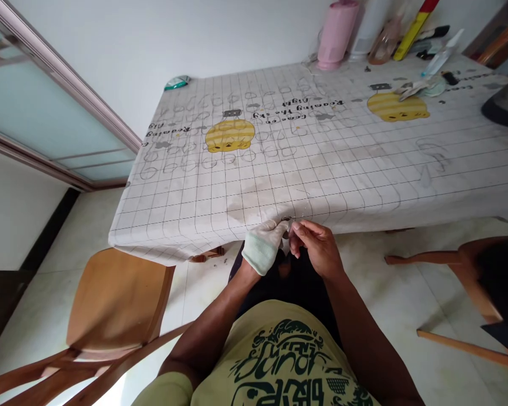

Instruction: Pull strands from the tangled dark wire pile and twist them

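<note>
My left hand (263, 243) wears a white glove with a pale green cuff. Its fingers are closed at the table's front edge, around something small and dark that I cannot make out. My right hand (317, 243) is bare and pinched, its fingertips touching or nearly touching the left ones. What sits between the fingertips is too small to name. Both hands are just at the edge of the checked tablecloth (271, 192), above my lap.
At the back stand a pink cylinder (337, 35), a spray bottle (385, 42) and a yellow-red box (415, 31). A crumpled glove (415, 89) lies at the right, a green packet (176, 83) at the back left. Wooden chairs (118, 296) flank me.
</note>
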### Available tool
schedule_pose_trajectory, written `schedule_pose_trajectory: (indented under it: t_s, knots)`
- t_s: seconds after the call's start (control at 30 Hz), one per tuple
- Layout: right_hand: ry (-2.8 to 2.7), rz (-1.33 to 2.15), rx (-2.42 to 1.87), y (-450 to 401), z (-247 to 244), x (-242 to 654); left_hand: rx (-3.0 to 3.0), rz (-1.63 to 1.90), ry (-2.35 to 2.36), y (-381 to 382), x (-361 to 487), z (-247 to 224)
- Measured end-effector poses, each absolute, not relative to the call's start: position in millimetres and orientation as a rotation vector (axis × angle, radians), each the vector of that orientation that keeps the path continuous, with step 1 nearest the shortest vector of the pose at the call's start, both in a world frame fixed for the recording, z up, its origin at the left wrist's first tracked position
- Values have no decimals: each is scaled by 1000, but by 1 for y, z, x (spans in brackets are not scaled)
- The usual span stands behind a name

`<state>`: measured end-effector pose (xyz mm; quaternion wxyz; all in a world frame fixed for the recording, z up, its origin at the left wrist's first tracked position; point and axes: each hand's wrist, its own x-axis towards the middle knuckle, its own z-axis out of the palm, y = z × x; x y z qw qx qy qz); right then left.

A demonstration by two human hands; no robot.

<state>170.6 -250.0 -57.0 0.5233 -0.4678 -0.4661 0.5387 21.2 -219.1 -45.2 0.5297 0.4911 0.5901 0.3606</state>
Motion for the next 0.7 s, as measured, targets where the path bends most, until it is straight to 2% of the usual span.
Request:
schedule_pose_trajectory:
  t_s: [0.2,0.5,0.6,0.7]
  knots:
    - [-1012,1385,-1071,-244,-64,166,1324,767,1333,-205,16,-52]
    - [-1115,1419,-1126,-244,-74,160,1188,769,1372,-203,17,-56]
    - [-1303,1104,-1289,-249,-73,168,1211,725,1412,-202,13,-54]
    - [-1563,365,-1404,-251,-64,185,1207,696,1374,-202,8,-54]
